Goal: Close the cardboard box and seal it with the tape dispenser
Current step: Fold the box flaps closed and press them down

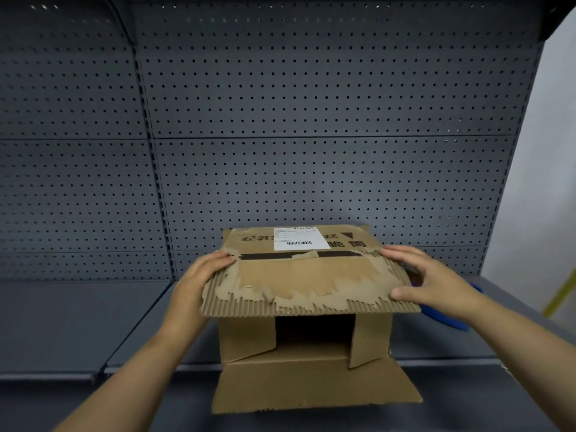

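A worn cardboard box [307,360] lies on its side on the dark grey shelf, its opening facing me. Two side flaps angle partly across the dark opening, and the bottom flap [314,386] hangs out over the shelf's front edge. The torn top flap [308,288] sticks out toward me. My left hand [199,280] holds that flap's left edge. My right hand [433,280] holds its right edge, thumb on the front corner. A white shipping label [297,238] sits on the box's upper face. Behind my right hand a blue object [448,319], possibly the tape dispenser, is mostly hidden.
The grey shelf [93,319] runs left and right of the box, backed by a perforated metal panel [280,120]. A pale wall [548,151] and a yellow strip [559,294] show at the far right.
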`<state>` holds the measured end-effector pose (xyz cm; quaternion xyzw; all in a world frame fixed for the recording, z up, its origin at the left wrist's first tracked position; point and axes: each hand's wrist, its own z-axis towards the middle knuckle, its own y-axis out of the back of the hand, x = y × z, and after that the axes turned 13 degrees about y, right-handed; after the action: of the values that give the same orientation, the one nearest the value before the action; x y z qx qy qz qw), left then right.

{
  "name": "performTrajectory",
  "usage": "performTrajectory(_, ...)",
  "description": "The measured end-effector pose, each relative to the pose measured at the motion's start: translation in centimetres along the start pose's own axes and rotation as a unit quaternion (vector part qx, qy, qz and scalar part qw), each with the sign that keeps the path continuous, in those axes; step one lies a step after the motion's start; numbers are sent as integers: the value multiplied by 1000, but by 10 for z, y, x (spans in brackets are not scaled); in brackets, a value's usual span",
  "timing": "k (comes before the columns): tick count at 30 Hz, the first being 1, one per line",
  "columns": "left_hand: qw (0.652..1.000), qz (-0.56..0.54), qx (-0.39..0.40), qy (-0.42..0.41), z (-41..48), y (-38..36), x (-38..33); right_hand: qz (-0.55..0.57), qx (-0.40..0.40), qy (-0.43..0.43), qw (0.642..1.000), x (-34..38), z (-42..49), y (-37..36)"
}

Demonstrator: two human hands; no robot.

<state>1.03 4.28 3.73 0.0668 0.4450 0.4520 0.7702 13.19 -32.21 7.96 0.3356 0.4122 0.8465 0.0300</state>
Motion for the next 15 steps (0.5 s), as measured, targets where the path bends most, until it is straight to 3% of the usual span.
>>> performTrajectory(5, 974, 176, 136, -34, 9, 30, 8, -185, 26, 20, 982, 2, 11, -5)
performTrajectory(8, 960, 181, 211, -23, 15, 46, 0, -277, -8, 35, 960, 0, 14, -10)
performTrajectory(12, 956, 268, 117, -39, 16, 29, -31, -298, -50, 47, 952, 0, 17, -19)
performTrajectory(15, 935, 344, 42, -71, 14, 1, -44, -330, -37, 29, 943, 4, 19, -24)
